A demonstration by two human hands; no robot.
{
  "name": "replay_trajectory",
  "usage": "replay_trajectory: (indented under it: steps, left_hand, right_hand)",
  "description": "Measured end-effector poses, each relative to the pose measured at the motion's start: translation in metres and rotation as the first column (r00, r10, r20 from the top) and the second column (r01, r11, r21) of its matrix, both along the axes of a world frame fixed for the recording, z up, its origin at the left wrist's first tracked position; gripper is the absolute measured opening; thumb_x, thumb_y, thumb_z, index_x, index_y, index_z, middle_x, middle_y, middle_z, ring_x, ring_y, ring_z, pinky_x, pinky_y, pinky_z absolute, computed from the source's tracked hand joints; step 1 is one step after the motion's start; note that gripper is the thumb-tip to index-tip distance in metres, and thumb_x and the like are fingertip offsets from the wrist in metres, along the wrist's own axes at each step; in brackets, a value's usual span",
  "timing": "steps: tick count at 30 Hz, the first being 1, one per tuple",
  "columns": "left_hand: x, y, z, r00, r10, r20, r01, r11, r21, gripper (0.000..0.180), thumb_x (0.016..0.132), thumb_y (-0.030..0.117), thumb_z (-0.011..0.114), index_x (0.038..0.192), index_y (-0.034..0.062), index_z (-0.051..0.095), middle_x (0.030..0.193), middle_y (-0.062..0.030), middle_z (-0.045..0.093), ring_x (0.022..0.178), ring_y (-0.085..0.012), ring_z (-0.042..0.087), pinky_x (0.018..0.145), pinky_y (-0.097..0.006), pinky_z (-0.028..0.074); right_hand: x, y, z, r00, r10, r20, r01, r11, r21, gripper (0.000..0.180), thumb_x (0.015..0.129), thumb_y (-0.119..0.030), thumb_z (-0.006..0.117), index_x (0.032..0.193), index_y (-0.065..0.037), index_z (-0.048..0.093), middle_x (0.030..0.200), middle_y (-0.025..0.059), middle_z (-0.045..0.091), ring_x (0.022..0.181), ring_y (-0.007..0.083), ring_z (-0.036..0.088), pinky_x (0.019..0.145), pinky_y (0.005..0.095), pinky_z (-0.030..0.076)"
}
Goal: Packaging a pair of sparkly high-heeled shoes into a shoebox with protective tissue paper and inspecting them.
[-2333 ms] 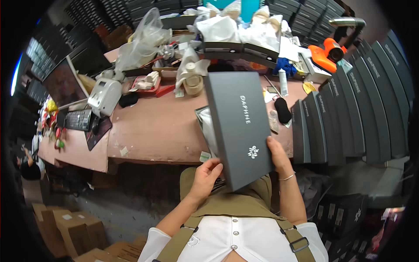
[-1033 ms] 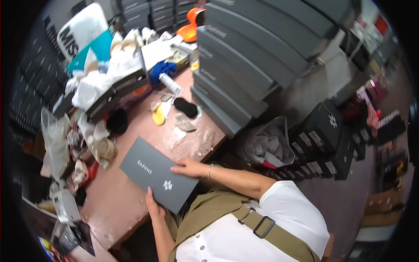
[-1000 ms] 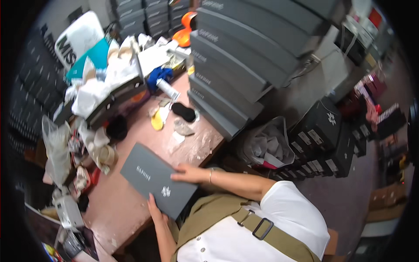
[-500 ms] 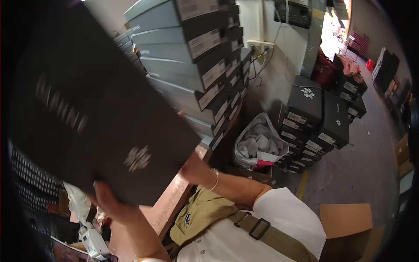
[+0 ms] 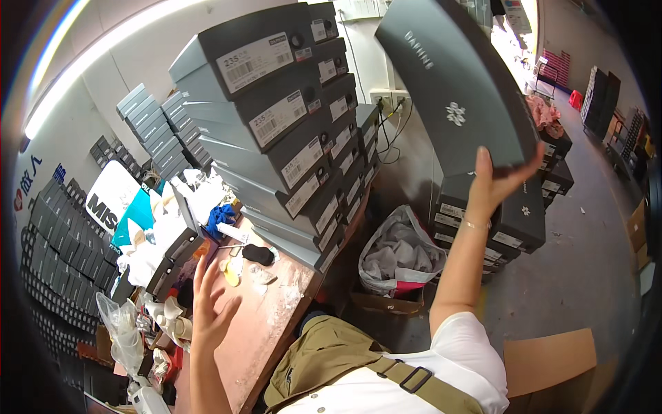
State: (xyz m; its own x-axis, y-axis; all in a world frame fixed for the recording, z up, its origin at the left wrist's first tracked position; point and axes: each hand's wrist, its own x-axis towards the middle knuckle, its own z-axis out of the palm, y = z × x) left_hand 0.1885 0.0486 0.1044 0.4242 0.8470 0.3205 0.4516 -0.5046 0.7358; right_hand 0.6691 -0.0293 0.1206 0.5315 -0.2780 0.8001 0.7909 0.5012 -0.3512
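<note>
My right hand (image 5: pixel 502 181) is raised at the right, holding a dark grey shoebox (image 5: pixel 452 76) by its lower end. The thumb lies against the box's near face and the fingers reach round the far side. The box is tilted, in front of the dark shoeboxes stacked on the floor. My left hand (image 5: pixel 214 310) is over the pink worktable (image 5: pixel 272 324), its fingers spread and nothing in them. Ahead of it on the table lie a small black item (image 5: pixel 258 254) and some scraps.
A tall stack of grey shoeboxes (image 5: pixel 276 165) stands on the table's far end. Beside the table is a bag of crumpled grey material (image 5: pixel 400 255). More shoeboxes (image 5: pixel 507 238) stand on the floor at right. An open carton (image 5: pixel 548 352) is at the lower right.
The shoebox has moved from the left, where both hands held it, across to the right in my right hand. My left hand has let go and opened. The table behind is now visible.
</note>
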Motion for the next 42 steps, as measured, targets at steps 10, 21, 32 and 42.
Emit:
replay_trajectory:
  steps: [10, 21, 32, 42]
  left_hand:
    - [-0.103, -0.019, -0.100, 0.900, 0.433, 0.042, -0.392, 0.849, -0.354, 0.063, 0.083, 0.008, 0.068, 0.139, 0.0096, 0.039, 0.150, -0.0126, 0.022, 0.120, -0.0258, 0.047, 0.087, -0.033, 0.049]
    - [-0.112, -0.030, -0.177, 0.868, 0.493, -0.053, -0.448, 0.733, -0.511, 0.064, 0.082, 0.010, 0.070, 0.138, 0.0115, 0.039, 0.151, -0.0175, 0.019, 0.116, -0.0291, 0.051, 0.088, -0.038, 0.050]
    - [-0.073, -0.010, -0.166, 0.927, 0.342, -0.153, -0.372, 0.798, -0.473, 0.065, 0.083, 0.008, 0.067, 0.139, 0.0056, 0.037, 0.145, -0.0138, 0.030, 0.112, -0.0270, 0.054, 0.087, -0.033, 0.049]
    - [-0.059, -0.015, -0.163, 0.927, 0.308, -0.214, -0.374, 0.782, -0.498, 0.063, 0.082, 0.011, 0.070, 0.138, 0.0090, 0.041, 0.147, -0.0158, 0.027, 0.113, -0.0265, 0.053, 0.086, -0.036, 0.050]
  right_hand:
    - [0.077, 0.197, -0.014, 0.988, -0.155, -0.024, 0.142, 0.947, -0.288, 0.079, 0.068, -0.020, 0.082, 0.134, -0.001, 0.041, 0.132, 0.0177, 0.042, 0.123, 0.0311, 0.041, 0.106, 0.0395, 0.032]
    - [0.124, 0.272, -0.011, 0.979, 0.103, -0.179, -0.152, 0.944, -0.292, 0.049, 0.066, -0.025, 0.079, 0.102, 0.001, 0.058, 0.095, 0.0105, 0.061, 0.088, 0.0198, 0.058, 0.080, 0.0336, 0.047]
    - [0.156, 0.264, -0.033, 0.594, 0.394, -0.701, -0.696, 0.689, -0.202, 0.090, 0.069, -0.033, 0.080, 0.135, 0.003, 0.030, 0.122, 0.0205, 0.049, 0.109, 0.0288, 0.054, 0.087, 0.0386, 0.049]
    - [0.154, 0.272, -0.044, 0.823, 0.225, -0.521, -0.401, 0.880, -0.254, 0.079, 0.067, -0.032, 0.079, 0.127, 0.003, 0.041, 0.118, 0.0192, 0.052, 0.102, 0.0274, 0.056, 0.084, 0.0361, 0.047]
